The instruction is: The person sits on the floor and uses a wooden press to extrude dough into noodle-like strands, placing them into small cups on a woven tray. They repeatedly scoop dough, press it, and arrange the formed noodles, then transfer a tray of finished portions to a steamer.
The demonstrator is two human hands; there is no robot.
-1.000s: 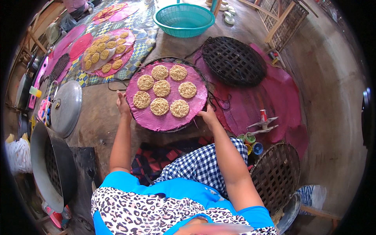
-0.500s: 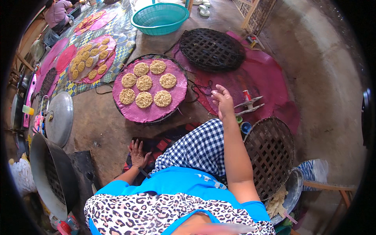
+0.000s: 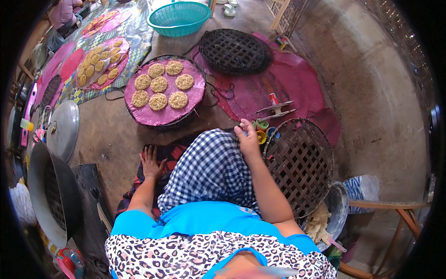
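Observation:
My left hand (image 3: 151,163) lies flat with its fingers spread on a dark red checked cloth (image 3: 168,151), left of my knee in blue-and-white checked fabric (image 3: 204,160). My right hand (image 3: 249,140) is raised beside that knee, fingers loosely bent and apart, with nothing visible in it. Close to it are small green, yellow and blue cups (image 3: 261,136) and a wooden tool with a red cylinder (image 3: 276,106). Ahead, several round pale noodle-like cakes (image 3: 159,84) sit on a round pink sheet (image 3: 174,110) over a dark round support.
To the right, a brown woven rack (image 3: 302,162) leans by a basin of dough (image 3: 318,223). A black woven rack (image 3: 236,51) rests on pink sheeting. At left stand a large wok (image 3: 46,195) and metal lid (image 3: 64,130). A teal basket (image 3: 179,18) is far ahead; another person (image 3: 64,14) sits far left.
My right hand has drawn back toward me, down beside my knee. The knee now stands more upright. My left hand stays on the cloth, and the whole view has shifted slightly.

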